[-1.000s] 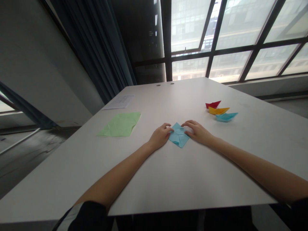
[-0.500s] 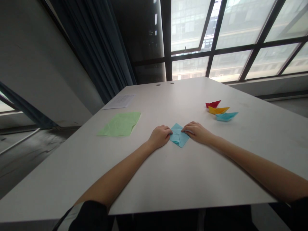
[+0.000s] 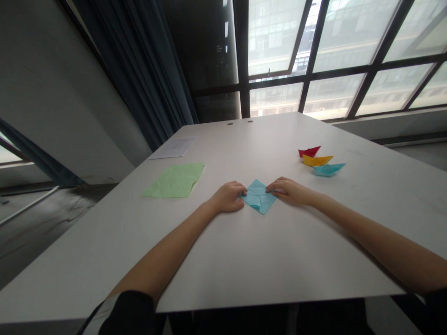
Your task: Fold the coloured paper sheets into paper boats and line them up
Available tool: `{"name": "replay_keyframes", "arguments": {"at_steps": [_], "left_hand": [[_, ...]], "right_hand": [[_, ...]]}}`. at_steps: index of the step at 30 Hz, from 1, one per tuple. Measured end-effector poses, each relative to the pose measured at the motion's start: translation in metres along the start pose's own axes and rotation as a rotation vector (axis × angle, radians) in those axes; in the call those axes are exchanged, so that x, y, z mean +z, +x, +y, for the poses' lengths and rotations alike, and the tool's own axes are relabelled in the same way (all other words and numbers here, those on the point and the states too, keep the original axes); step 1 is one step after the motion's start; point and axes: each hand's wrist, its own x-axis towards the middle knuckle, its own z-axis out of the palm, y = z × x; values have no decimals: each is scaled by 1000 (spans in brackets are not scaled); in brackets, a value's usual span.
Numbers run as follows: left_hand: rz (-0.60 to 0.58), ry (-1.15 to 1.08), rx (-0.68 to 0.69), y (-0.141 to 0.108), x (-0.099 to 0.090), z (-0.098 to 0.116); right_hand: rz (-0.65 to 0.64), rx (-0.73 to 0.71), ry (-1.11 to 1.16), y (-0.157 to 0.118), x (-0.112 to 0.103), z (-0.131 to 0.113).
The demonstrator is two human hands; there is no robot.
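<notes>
A small square of folded light-blue paper lies flat on the white table, one corner pointing toward me. Crease lines cross its middle, and a small flap shows near its lower edge. At its left corner, my left hand grips the paper between thumb and fingers. My right hand has its fingers closed on the upper right edge, with the fingertips pressed to the paper. Both forearms rest along the tabletop.
Three folded paper boats stand on the right: red, yellow and blue. A light-green paper sheet lies on the left, with a white printed sheet behind it. The white table reaches toward the windows.
My left hand has shifted slightly left to the paper's left corner, its thumb now apart from the fingers. My right hand has slid a little right along the edge.
</notes>
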Motion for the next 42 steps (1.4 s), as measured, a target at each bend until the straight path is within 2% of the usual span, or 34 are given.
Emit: {"name": "replay_keyframes", "arguments": {"at_steps": [11,15,24,31,42], "left_hand": [[42,-139,-61,-3,0,-6],[46,-142,-59,-3,0,-5],[29,-84,-5,-2,-1,-3],[-28,87,60,-2,0,-1],[32,65,-62,-2,3,-1]], "right_hand": [[-81,13,82,-8,-6,7],[-68,12,92,-8,-5,7],[-10,5,65,-6,-3,8],[14,6,66,-8,-2,10],[-15,11,64,-7,-5,6]]}}
